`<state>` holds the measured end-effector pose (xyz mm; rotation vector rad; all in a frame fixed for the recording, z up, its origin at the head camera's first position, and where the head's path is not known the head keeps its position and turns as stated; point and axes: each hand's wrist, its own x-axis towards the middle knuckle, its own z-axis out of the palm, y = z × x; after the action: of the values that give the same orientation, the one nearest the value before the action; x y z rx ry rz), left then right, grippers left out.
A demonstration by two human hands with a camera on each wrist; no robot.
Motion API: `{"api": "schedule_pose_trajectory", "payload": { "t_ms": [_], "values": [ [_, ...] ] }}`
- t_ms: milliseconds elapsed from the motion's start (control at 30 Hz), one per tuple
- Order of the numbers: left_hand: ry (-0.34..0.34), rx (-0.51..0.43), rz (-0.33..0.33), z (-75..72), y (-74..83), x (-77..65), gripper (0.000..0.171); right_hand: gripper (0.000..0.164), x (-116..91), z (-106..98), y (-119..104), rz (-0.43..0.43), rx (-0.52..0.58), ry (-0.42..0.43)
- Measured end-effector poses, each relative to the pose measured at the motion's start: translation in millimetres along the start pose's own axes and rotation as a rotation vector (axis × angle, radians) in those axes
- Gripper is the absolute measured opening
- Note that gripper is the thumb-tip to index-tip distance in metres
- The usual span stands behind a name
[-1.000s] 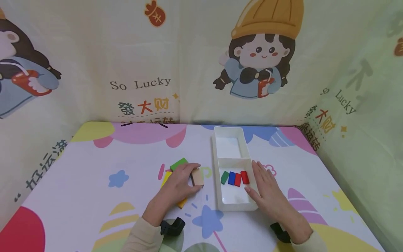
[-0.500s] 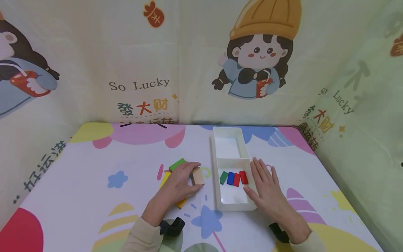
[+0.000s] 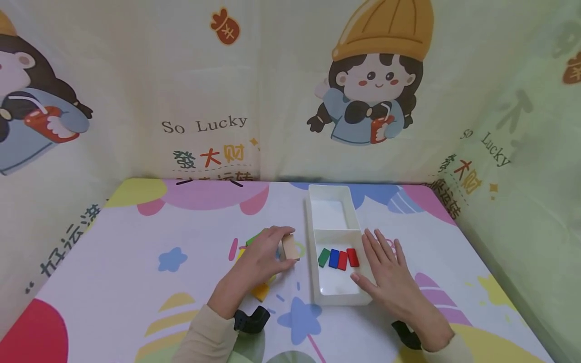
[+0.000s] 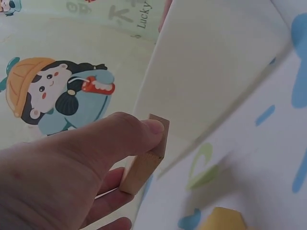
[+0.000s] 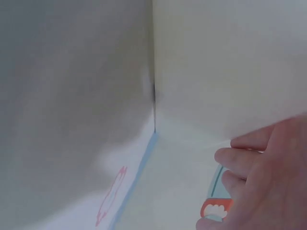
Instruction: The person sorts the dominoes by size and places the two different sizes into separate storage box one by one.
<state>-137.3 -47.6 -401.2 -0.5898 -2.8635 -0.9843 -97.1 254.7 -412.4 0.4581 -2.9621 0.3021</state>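
Observation:
My left hand (image 3: 256, 257) pinches a plain wooden block (image 3: 290, 247) between thumb and fingers, left of the white two-compartment box (image 3: 314, 297). In the left wrist view the thumb presses on one end of the wooden block (image 4: 141, 170), and the box wall (image 4: 206, 72) rises behind it. My right hand (image 3: 388, 275) lies with straight fingers along the box's right side. Inside the near compartment are a green block (image 3: 324, 257), a blue block (image 3: 334, 258) and two red blocks, one a red block (image 3: 352, 257) at the right.
Under and around the left hand lie other blocks, partly hidden: a green block (image 3: 253, 238), a yellow block (image 3: 241, 253) and an orange-yellow block (image 3: 260, 292). The patterned tabletop (image 3: 136, 272) meets printed curtains (image 3: 281, 101) at the back and sides.
The left hand has lifted the wooden block slightly and moved it a little toward the box, away from the other blocks. The right hand stays at the box's side.

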Motion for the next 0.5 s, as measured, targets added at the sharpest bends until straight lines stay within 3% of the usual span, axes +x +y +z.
{"api": "schedule_pose_trajectory", "payload": {
  "t_ms": [200,500],
  "values": [
    [0.001,0.009,-0.004,-4.5,5.5,7.5,0.065,0.094,0.8,4.8,-0.7,0.014,0.007,-0.008],
    [-0.001,0.043,0.048,-4.2,15.9,21.9,0.066,0.093,1.2,7.6,0.5,0.017,0.039,0.001]
  ]
}}
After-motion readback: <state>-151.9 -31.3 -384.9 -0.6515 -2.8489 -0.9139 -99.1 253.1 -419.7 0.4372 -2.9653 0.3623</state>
